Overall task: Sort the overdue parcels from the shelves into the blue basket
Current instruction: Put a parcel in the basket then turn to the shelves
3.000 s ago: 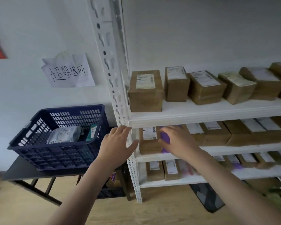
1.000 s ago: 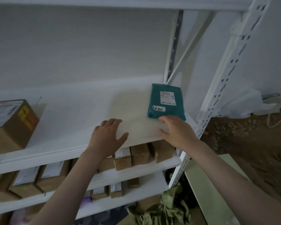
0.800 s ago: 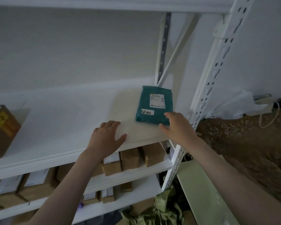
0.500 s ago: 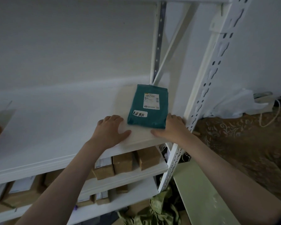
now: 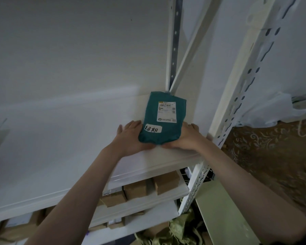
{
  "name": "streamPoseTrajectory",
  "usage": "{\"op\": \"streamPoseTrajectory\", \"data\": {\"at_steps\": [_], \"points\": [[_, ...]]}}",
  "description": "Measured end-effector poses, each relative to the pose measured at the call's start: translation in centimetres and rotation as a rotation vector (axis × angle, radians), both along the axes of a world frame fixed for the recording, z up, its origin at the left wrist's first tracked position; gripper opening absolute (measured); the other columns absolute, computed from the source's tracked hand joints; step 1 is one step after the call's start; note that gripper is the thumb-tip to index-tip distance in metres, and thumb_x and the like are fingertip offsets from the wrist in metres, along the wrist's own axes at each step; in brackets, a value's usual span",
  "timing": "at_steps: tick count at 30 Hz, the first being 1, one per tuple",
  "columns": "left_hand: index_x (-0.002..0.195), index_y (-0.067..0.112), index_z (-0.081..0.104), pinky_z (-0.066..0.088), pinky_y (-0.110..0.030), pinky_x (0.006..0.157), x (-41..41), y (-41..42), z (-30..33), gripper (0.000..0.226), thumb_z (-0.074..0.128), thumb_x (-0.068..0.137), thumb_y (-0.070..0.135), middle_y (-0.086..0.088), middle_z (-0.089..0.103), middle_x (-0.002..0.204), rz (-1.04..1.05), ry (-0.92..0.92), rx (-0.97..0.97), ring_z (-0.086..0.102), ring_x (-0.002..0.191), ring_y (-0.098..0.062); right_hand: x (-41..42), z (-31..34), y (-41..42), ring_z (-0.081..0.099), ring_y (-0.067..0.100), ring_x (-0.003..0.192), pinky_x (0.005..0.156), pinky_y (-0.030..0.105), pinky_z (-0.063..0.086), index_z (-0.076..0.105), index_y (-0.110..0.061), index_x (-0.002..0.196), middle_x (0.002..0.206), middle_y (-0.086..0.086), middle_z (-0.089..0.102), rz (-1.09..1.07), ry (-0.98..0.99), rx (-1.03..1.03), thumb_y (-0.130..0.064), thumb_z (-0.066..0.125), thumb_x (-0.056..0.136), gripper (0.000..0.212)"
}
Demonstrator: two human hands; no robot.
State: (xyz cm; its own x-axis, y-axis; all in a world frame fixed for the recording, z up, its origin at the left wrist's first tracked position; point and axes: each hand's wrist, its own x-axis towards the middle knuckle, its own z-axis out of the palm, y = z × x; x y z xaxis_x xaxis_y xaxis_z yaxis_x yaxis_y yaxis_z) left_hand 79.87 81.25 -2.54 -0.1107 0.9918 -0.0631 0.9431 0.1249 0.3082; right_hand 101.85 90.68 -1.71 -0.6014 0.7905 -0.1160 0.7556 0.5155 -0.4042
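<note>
A teal soft parcel (image 5: pixel 163 119) lies at the right end of the white upper shelf (image 5: pixel 60 147), near the back corner post. It carries a printed shipping label and a small white sticker with handwritten characters. My left hand (image 5: pixel 131 137) grips its near left edge and my right hand (image 5: pixel 185 137) grips its near right edge, both thumbs under the front. The parcel's near end is tilted up off the shelf. The blue basket is out of view.
A white perforated upright (image 5: pixel 237 96) stands just right of the parcel, with a diagonal brace (image 5: pixel 193 46) behind it. Brown cardboard boxes (image 5: pixel 136 190) fill the lower shelves. Crumpled green fabric (image 5: pixel 175 230) and a pale green board (image 5: pixel 224 218) lie below right.
Three seconds ago I faced the left end of the shelves by the blue basket. Since then the view swung right, and both hands closed in on the teal parcel and took hold of it.
</note>
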Motion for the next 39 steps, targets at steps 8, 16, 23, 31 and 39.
{"op": "streamPoseTrajectory", "data": {"at_steps": [8, 16, 23, 31, 39], "points": [[0.150, 0.039, 0.036, 0.013, -0.061, 0.121, 0.9, -1.7, -1.3, 0.097, 0.054, 0.067, 0.086, 0.012, 0.042, 0.154, 0.062, -0.119, 0.112, 0.031, 0.147, -0.020, 0.5, -0.5, -0.2, 0.054, 0.023, 0.119, 0.115, 0.050, 0.027, 0.056, -0.039, 0.129, 0.117, -0.009, 0.064, 0.017, 0.107, -0.006, -0.085, 0.061, 0.049, 0.092], [0.144, 0.036, 0.039, 0.022, -0.054, 0.122, 1.2, -9.0, -1.5, 0.097, 0.054, 0.066, 0.092, 0.015, 0.048, 0.143, 0.163, -0.123, 0.171, 0.042, 0.135, -0.011, -1.0, -0.5, -4.8, 0.046, 0.021, 0.123, 0.119, 0.046, 0.025, 0.053, -0.031, 0.131, 0.122, -0.006, 0.058, 0.120, 0.168, -0.030, -0.071, 0.079, 0.053, 0.092], [0.140, 0.035, 0.045, 0.032, -0.047, 0.117, 0.2, -13.5, -1.5, 0.093, 0.053, 0.066, 0.092, 0.016, 0.055, 0.135, 0.255, -0.169, 0.236, 0.049, 0.126, -0.010, -4.1, -0.7, -8.5, 0.049, 0.020, 0.129, 0.113, 0.048, 0.038, 0.048, -0.029, 0.136, 0.133, -0.005, 0.057, 0.167, 0.293, -0.111, -0.078, 0.078, 0.043, 0.109], [0.127, 0.039, 0.054, 0.060, -0.031, 0.085, 1.4, -14.6, -0.3, 0.069, 0.078, 0.069, 0.070, 0.022, 0.067, 0.112, 0.316, -0.438, 0.413, 0.065, 0.102, -0.001, -3.5, 0.1, -9.8, 0.054, 0.016, 0.128, 0.109, 0.041, 0.047, 0.046, -0.038, 0.124, 0.130, -0.011, 0.061, 0.131, 0.464, -0.259, -0.041, 0.092, 0.069, 0.071], [0.130, 0.028, 0.060, 0.053, -0.009, 0.075, 3.2, -15.0, 1.5, 0.052, 0.079, 0.083, 0.044, 0.018, 0.069, 0.113, 0.287, -0.535, 0.570, 0.065, 0.100, 0.005, -1.7, 1.6, -10.7, 0.053, -0.013, 0.104, 0.072, 0.001, 0.047, 0.041, -0.040, 0.130, 0.116, -0.030, 0.054, 0.152, 0.592, -0.322, -0.040, 0.082, 0.082, 0.063]]}}
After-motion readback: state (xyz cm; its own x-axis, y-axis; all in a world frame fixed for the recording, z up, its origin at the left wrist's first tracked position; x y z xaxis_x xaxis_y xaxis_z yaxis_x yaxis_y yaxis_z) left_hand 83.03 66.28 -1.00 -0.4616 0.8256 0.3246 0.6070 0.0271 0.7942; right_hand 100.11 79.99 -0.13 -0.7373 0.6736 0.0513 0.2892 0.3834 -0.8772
